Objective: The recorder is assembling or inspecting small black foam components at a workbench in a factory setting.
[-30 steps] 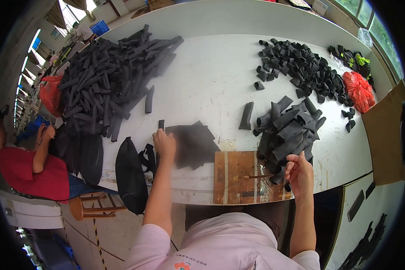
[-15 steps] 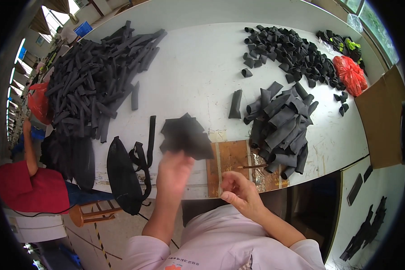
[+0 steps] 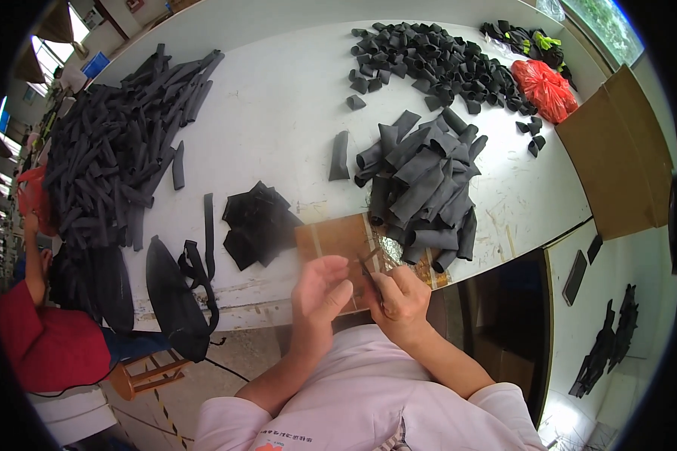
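My right hand (image 3: 402, 299) is closed around a thin dark stick-like tool (image 3: 365, 268), whose exact kind I cannot make out. Facing it, my left hand (image 3: 317, 299) has its thumb apart from its fingers and appears to hold nothing. Both hands are over the near edge of a brown taped board (image 3: 331, 239). Just left of the board lies a loose stack of flat black fabric pieces (image 3: 259, 227). Beyond the right hand is a heap of dark grey fabric tubes (image 3: 429, 180), with a single tube (image 3: 339, 155) lying apart to its left.
Long dark strips (image 3: 120, 143) are heaped at the left, short black rings (image 3: 436, 64) at the back. A black pouch with straps (image 3: 174, 293) hangs over the front edge. A red plastic bag (image 3: 543, 90) and cardboard (image 3: 617, 150) stand right. A person in red (image 3: 49, 331) sits left.
My left hand has left the black fabric stack and come right, near my right hand. My right hand has taken up the thin tool from the board. The whole view has shifted.
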{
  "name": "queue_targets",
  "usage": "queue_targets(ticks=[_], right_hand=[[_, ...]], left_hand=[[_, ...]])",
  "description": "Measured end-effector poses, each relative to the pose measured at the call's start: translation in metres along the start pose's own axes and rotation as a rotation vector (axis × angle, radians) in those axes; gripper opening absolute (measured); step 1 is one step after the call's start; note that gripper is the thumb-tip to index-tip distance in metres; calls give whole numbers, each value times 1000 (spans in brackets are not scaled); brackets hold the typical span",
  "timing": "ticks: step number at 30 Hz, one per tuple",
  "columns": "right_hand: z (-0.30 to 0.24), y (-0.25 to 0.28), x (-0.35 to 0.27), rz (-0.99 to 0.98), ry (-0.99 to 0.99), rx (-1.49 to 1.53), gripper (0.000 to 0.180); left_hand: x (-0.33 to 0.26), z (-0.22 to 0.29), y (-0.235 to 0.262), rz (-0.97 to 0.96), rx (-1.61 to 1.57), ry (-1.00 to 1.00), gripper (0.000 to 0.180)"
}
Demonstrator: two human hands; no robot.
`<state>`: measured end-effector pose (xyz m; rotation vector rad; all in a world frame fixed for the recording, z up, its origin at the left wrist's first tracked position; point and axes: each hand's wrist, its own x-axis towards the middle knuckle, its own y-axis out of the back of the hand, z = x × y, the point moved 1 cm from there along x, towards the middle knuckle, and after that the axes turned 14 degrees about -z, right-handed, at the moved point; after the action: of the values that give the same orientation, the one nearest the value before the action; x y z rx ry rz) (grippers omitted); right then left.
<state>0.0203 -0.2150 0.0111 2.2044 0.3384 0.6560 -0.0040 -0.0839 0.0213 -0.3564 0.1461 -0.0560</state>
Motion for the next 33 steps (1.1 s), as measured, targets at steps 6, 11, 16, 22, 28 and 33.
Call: queue_targets(ticks=[6,11,16,22,28,33], right_hand=[[7,-3,-7,-4,109,-172,26],[10,-4,-11,-59,136,-252,31],[12,-7,-11,-90,145,-285,37],[16,-8,-11,-102,144,-290,37],[12,-5,-10,-135,225,-435,25],[9,0,-5,-269,110,152,37]], left_hand=[[6,9,-6,-61,-209,195,23],[8,7,-4,-30,-289,245,20],[11,3,2,-28,-312,290,19],[11,0,4,-4,-270,293,16],[8,-14,8,-6,-139,261,12],[6,-22,11,34,76,192,5]])
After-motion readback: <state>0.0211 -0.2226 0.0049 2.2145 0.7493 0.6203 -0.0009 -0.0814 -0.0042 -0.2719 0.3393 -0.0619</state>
